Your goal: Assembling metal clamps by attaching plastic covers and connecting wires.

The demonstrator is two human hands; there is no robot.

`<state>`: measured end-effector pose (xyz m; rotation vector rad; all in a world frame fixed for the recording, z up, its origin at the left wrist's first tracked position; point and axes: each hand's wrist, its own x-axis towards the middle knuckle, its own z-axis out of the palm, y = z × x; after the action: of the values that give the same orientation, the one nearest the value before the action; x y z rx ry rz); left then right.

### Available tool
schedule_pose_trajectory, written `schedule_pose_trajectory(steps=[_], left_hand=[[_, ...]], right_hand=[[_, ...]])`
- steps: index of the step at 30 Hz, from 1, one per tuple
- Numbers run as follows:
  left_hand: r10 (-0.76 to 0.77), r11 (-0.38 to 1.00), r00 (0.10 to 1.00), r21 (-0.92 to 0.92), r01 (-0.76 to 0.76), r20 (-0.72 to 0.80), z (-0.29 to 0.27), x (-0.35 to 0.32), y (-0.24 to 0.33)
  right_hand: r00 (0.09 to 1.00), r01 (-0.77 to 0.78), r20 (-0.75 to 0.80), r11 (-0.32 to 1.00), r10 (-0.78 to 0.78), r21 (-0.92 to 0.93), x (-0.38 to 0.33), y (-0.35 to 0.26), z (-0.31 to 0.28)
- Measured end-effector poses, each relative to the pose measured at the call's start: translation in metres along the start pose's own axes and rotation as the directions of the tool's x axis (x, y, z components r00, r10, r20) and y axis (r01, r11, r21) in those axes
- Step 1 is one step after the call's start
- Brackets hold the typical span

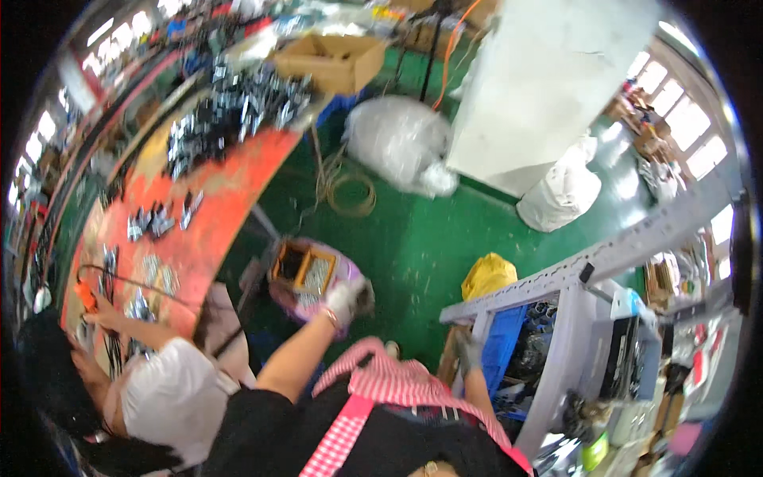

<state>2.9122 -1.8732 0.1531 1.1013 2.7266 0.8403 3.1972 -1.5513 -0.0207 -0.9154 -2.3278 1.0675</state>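
Pink-checked apron (397, 381) over a black top fills the bottom of the view, closest thing to the cam, w/ both forearms going up out of it. Left hand (343, 300), in a pale glove, is stretched out and resting on the near rim of a pinkish-purple plastic bin (314, 278) sitting on the green floor (421, 238) just past the end of the orange workbench (214, 215); fingers look curled over the edge but tbh it's too small to tell if they're really gripping or just touching. Bin has a yellow-orange box inside plus a pile of small shiny metal bits, prob why it's parked right by the bench, easy reach for parts. Its long axis runs roughly left-right in the pic, tilted a bit so the open top faces up and slightly toward the cam. Right hand (467, 350), in a darker grey glove, hangs lower by the corner of a grey metal rack (556, 278), next to a blue crate (505, 342) on the rack's lower level; looks like it's steadying on the frame, fingers pointing down, can't tell how closed they are. Another person (159, 389) in a white shirt sits at the bench on the left, working w/ an orange tool among heaps of dark metal parts (230, 111). Further back: cardboard box (334, 60), clear plastic bag (397, 143), yellow bag (489, 274)
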Motion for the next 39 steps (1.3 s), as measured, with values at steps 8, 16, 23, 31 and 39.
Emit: schedule_pose_trajectory(steps=[8,16,23,31,39], left_hand=[[-0.466,-0.795,0.726,-0.599,-0.093,0.506,0.007,0.029,-0.09],[-0.707,-0.7,0.446,-0.63,-0.335,0.548,-0.023,0.199,-0.146],[-0.698,-0.551,0.658,-0.798,-0.243,0.282,-0.146,0.355,-0.168],[-0.952,-0.186,0.019,-0.527,-0.829,0.306,-0.096,0.218,-0.236],[-0.902,0.116,-0.215,-0.27,-0.956,0.374,-0.079,0.242,-0.191]], right_hand=[[0.811,-0.389,0.56,0.872,0.17,0.298,0.227,-0.253,0.037],[0.628,-0.596,0.727,0.772,0.278,0.22,0.337,-0.294,0.123],[0.531,-0.264,0.809,0.957,0.251,-0.123,0.469,-0.314,0.218],[0.044,0.28,0.983,0.947,-0.178,0.159,0.524,-0.475,0.41],[-0.339,0.491,0.904,0.772,-0.259,0.405,0.551,-0.518,0.529]])
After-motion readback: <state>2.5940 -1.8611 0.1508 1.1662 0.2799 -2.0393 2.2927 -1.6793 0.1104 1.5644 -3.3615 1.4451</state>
